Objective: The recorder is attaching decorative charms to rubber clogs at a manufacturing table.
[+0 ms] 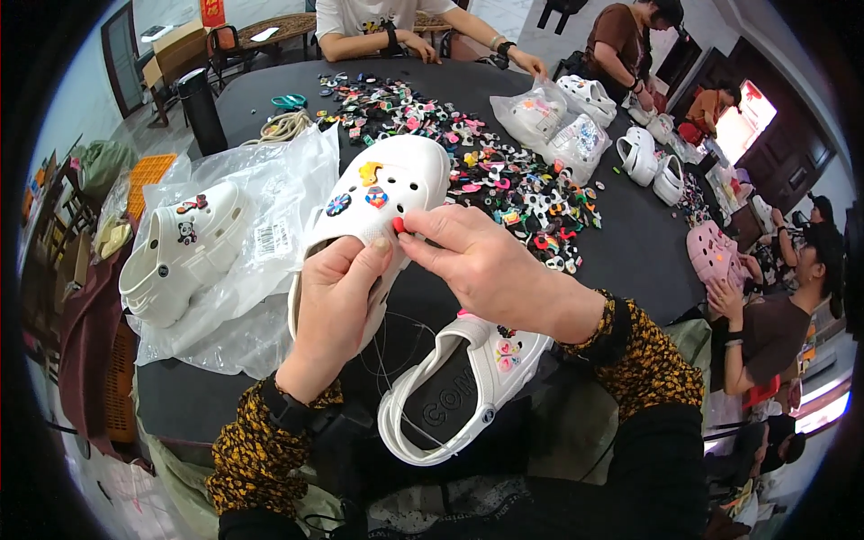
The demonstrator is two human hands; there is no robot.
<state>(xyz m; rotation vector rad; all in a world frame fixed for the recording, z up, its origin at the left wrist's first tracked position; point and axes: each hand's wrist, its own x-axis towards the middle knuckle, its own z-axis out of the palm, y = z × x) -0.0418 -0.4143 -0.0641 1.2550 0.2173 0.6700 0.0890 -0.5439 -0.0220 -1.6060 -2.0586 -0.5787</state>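
A white clog [418, 171] is held up in front of me, its toe pointing away. My left hand [337, 288] is closed round its side, thumb on the upper. My right hand [490, 261] pinches a small red shoe charm [399, 225] against the upper, by its holes. Several colourful charms sit on that clog, among them a dark blue flower charm [338, 205] and a yellow one [370, 173]. Below my hands rests another white clog [477, 396], heel towards me, with a pink charm [508, 355] on its upper. A thin clear cord hangs near it.
A white clog [153, 279] lies on a clear plastic bag [279, 198] at left, near a black bottle [202, 112]. Loose charms [522, 193] cover the dark table's middle. Bagged clogs [576, 144] stand beyond. Other people work around the table; one handles a pink clog [713, 255].
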